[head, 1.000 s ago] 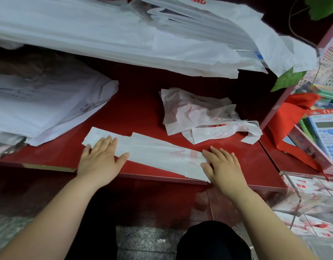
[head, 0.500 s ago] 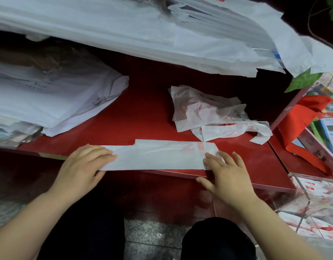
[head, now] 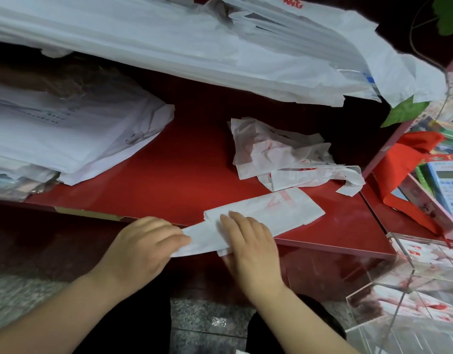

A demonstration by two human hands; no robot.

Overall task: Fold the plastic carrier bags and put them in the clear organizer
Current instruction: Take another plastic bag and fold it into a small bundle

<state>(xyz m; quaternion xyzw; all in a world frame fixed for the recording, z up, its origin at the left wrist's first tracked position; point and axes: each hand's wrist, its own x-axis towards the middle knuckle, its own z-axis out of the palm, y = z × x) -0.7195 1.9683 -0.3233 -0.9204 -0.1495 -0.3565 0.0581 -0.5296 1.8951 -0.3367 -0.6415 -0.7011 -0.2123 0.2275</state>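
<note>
Head view, left hand (head: 141, 249) and right hand (head: 251, 247) grasping 1 folded bag (head: 276, 213), 1 crumpled heap (head: 279, 154).

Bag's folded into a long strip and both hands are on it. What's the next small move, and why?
Probably fold the left end over to the right. The left hand pinches the left end of the bag strip, which hangs past the red shelf edge, while the right hand lies across its middle, where a crease could form.
</note>
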